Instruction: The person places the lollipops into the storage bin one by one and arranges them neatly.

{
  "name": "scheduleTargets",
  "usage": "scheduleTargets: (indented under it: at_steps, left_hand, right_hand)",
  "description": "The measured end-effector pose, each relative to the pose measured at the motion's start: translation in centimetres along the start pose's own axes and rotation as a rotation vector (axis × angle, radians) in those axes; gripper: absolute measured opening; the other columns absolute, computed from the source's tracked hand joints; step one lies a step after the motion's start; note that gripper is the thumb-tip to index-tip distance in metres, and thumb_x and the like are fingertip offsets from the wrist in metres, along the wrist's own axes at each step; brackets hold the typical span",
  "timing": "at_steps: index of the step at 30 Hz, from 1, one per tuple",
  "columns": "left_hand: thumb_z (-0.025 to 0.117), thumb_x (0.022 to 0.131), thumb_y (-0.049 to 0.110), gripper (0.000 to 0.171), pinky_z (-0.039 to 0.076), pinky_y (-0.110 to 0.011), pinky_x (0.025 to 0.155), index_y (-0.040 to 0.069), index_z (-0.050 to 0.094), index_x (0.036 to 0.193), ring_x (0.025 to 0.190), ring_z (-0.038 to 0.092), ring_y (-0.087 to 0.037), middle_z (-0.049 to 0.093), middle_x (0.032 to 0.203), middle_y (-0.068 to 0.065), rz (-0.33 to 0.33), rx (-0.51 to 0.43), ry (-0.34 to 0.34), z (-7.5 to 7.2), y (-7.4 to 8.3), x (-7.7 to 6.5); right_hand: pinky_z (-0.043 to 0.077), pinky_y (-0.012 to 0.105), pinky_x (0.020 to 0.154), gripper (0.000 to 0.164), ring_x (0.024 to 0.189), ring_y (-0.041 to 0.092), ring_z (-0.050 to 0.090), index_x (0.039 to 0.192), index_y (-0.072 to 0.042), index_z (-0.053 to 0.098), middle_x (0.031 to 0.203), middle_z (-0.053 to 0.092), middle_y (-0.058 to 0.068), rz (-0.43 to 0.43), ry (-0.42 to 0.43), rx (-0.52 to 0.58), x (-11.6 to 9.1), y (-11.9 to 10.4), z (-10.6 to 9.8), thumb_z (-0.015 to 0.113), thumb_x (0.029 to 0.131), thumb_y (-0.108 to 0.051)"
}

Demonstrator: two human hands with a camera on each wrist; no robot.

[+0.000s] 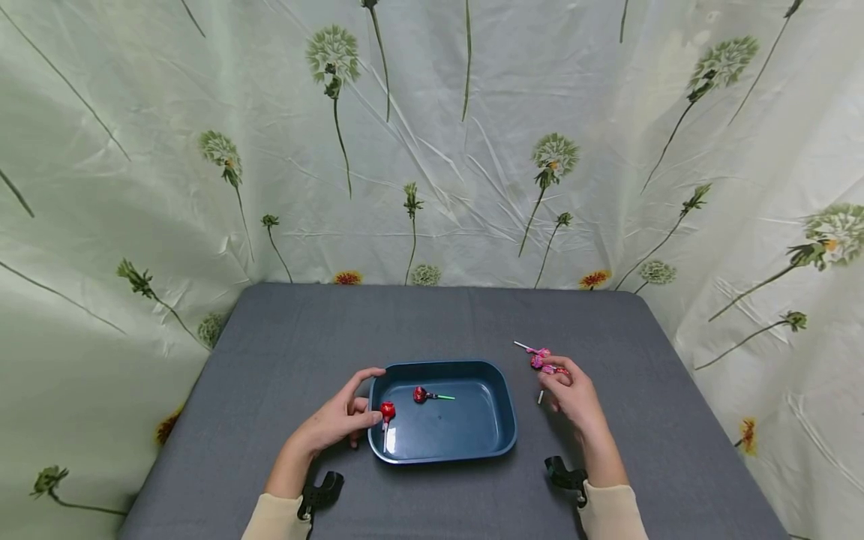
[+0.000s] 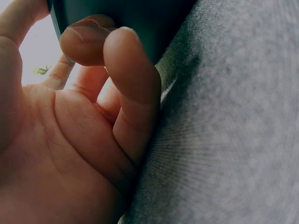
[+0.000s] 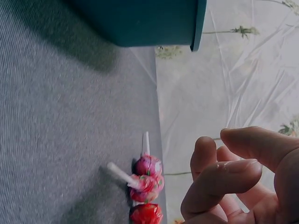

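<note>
A blue rectangular tray (image 1: 445, 459) stands on the grey table. My left hand (image 1: 337, 416) grips its left side, thumb over the rim and the other fingers along the outer wall; in the left wrist view those fingers (image 2: 133, 65) curl up against the tray. Inside lie a red lollipop (image 1: 388, 409) by the thumb and a dark red lollipop (image 1: 420, 394) with a green stick. To the tray's right, my right hand (image 1: 574, 394) hovers over several lollipops. A pink lollipop (image 3: 148, 164) and a red lollipop (image 3: 146, 214) show beyond its loosely bent, unfilled fingers (image 3: 224, 177).
The grey tabletop (image 1: 378, 322) extends behind and around the tray. A pale curtain (image 1: 445, 165) printed with dandelions hangs at the back and both sides. Black wrist mounts (image 1: 324, 491) sit at the cuffs, low over the table.
</note>
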State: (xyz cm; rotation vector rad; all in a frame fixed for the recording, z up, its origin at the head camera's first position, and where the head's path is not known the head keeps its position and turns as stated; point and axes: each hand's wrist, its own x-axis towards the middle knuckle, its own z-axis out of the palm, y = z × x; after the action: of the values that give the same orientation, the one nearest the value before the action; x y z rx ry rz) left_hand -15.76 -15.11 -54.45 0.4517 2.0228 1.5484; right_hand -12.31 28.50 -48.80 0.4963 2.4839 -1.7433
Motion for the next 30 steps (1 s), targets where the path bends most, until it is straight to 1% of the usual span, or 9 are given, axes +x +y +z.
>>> scheduleTargets:
  at_steps: [4,8,15,21,26,30]
  left_hand:
    - [0.069,0.104,0.025,0.074,0.053,-0.032,0.058,0.026,0.024,0.162,0.059,0.052,-0.013,0.061,0.08,-0.004,-0.001,-0.003,-0.001,0.0,0.0,0.0]
    - [0.069,0.104,0.025,0.074,0.053,-0.032,0.058,0.026,0.024,0.162,0.059,0.051,-0.013,0.06,0.079,-0.004,-0.002,-0.006,-0.002,0.0,0.0,0.0]
    - [0.069,0.103,0.024,0.074,0.053,-0.031,0.058,0.025,0.024,0.162,0.059,0.051,-0.012,0.061,0.079,-0.002,-0.003,-0.006,-0.002,-0.1,0.0,-0.1]
    - [0.069,0.103,0.024,0.074,0.053,-0.031,0.057,0.025,0.024,0.163,0.058,0.051,-0.012,0.06,0.078,-0.001,-0.005,-0.013,-0.006,0.0,0.0,-0.1]
    - [0.069,0.104,0.024,0.074,0.053,-0.031,0.057,0.025,0.024,0.163,0.059,0.051,-0.012,0.059,0.077,-0.001,-0.002,-0.014,-0.006,0.0,0.0,-0.1]
    - [0.068,0.104,0.023,0.074,0.053,-0.031,0.057,0.025,0.024,0.163,0.059,0.051,-0.012,0.06,0.078,-0.001,-0.002,-0.013,-0.006,0.0,0.0,-0.1]
  right_hand:
    - [0.042,0.025,0.056,0.04,0.056,0.01,0.047,0.143,-0.004,0.051,0.084,0.07,-0.001,0.015,0.009,-0.015,0.2,0.4,-0.2,0.063,0.106,-0.015]
    - [0.043,0.025,0.056,0.04,0.057,0.01,0.047,0.143,-0.004,0.052,0.084,0.07,-0.001,0.035,0.021,-0.012,0.6,0.8,-0.4,0.063,0.106,-0.016]
    - [0.041,0.024,0.054,0.038,0.055,0.009,0.046,0.14,-0.005,0.054,0.08,0.068,-0.005,0.059,0.045,-0.024,1.3,2.1,-0.3,0.064,0.106,-0.018]
    - [0.04,0.023,0.051,0.037,0.052,0.008,0.045,0.137,-0.002,0.055,0.075,0.067,-0.008,0.05,0.067,-0.01,2.0,3.2,-0.1,0.065,0.103,-0.014]
    - [0.04,0.022,0.05,0.038,0.051,0.006,0.045,0.138,0.0,0.056,0.075,0.065,-0.01,0.055,0.075,0.001,2.3,3.5,0.0,0.064,0.103,-0.011]
    - [0.041,0.022,0.051,0.039,0.053,0.006,0.046,0.139,-0.001,0.056,0.076,0.064,-0.01,0.061,0.078,-0.001,2.6,3.6,-0.1,0.065,0.103,-0.012]
